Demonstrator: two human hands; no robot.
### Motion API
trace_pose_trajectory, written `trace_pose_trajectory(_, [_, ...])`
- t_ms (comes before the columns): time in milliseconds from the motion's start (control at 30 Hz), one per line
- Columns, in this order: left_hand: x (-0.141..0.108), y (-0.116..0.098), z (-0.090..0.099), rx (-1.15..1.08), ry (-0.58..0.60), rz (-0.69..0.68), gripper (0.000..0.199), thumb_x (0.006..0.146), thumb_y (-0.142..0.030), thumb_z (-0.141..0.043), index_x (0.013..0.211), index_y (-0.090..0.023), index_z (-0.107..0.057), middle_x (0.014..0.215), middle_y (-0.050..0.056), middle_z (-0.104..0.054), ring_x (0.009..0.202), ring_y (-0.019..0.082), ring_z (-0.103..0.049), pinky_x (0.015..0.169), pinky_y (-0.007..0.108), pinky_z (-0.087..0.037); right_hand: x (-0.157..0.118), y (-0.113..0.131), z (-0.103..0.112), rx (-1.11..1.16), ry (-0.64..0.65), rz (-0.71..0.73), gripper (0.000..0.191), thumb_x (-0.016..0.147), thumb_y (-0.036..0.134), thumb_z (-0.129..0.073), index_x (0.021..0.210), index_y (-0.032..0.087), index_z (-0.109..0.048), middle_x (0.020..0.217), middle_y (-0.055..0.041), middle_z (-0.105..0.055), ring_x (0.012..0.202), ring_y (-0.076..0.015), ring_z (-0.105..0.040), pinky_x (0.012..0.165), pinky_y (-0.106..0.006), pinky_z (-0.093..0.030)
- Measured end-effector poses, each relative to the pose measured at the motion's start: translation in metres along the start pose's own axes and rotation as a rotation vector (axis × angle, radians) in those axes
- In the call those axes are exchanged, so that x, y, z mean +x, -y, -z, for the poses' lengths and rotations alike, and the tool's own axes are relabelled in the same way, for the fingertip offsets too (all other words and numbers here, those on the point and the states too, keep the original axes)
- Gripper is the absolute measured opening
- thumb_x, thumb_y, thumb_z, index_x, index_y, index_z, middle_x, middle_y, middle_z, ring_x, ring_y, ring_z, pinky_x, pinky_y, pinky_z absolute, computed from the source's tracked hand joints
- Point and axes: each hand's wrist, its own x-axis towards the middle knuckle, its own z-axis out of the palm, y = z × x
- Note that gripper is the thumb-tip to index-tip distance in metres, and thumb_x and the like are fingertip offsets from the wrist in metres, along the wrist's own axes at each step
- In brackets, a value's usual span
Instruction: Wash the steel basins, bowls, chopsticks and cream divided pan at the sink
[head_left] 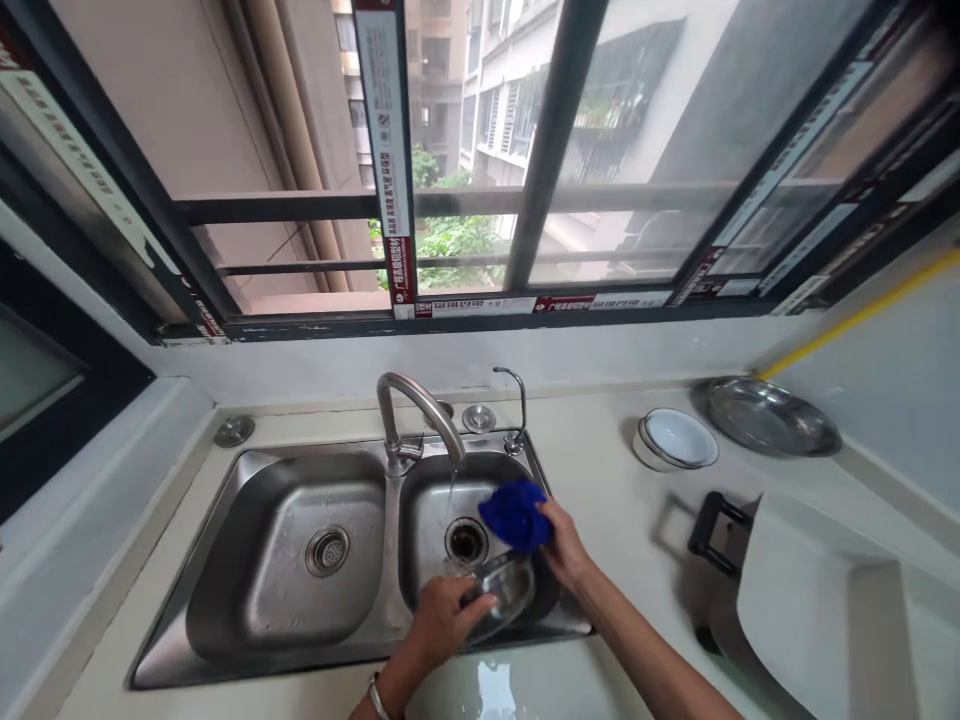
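My left hand [442,620] grips the rim of a small stainless steel bowl [511,595], tilted over the right basin of a double steel sink [247,560]. My right hand [564,545] presses a crumpled blue cloth [516,515] against the top edge of the bowl. A thin stream of water falls from the curved steel faucet [420,410] into the right basin, close to the drain [466,541]. The bowl's far side is partly hidden by the cloth and my fingers.
A white enamel bowl [675,438] and a steel plate [772,415] sit on the counter [600,480] to the right of the sink. Further right lies a large white object with a black handle [720,532]. The left basin's drain [327,550] shows. A barred window runs behind the sink.
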Motion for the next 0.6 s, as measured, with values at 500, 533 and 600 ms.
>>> trace_pose_trajectory(500, [0.031, 0.000, -0.007, -1.073, -0.658, 0.529, 0.046, 0.087, -0.056, -0.063, 0.096, -0.012, -0.073, 0.094, 0.011, -0.076, 0.089, 0.024, -0.071, 0.091, 0.039, -0.055, -0.091, -0.046, -0.041, -1.019, 0.260, 0.672, 0.047, 0.082, 0.031, -0.063, 0.129, 0.025, -0.063, 0.127, -0.0141, -0.064, 0.116, -0.0329, -0.060, 0.101, -0.050, -0.051])
trace_pose_trajectory(533, [0.028, 0.001, -0.008, -1.064, -0.658, 0.543, 0.047, 0.088, -0.058, -0.061, 0.096, -0.013, -0.073, 0.094, 0.011, -0.077, 0.090, 0.024, -0.071, 0.091, 0.040, -0.055, -0.090, -0.051, -0.050, -1.083, 0.254, 0.692, 0.048, 0.084, 0.031, -0.062, 0.131, 0.025, -0.061, 0.126, -0.0149, -0.064, 0.115, -0.0328, -0.060, 0.099, -0.049, -0.052])
trace_pose_trajectory(600, [0.020, 0.002, -0.005, -1.046, -0.684, 0.550, 0.046, 0.091, -0.056, -0.057, 0.100, -0.014, -0.073, 0.103, 0.011, -0.077, 0.100, 0.024, -0.070, 0.096, 0.039, -0.054, -0.075, -0.049, -0.059, -1.140, 0.168, 0.685, 0.045, 0.087, 0.032, -0.058, 0.132, 0.023, -0.060, 0.120, -0.0145, -0.066, 0.110, -0.0307, -0.061, 0.095, -0.045, -0.054])
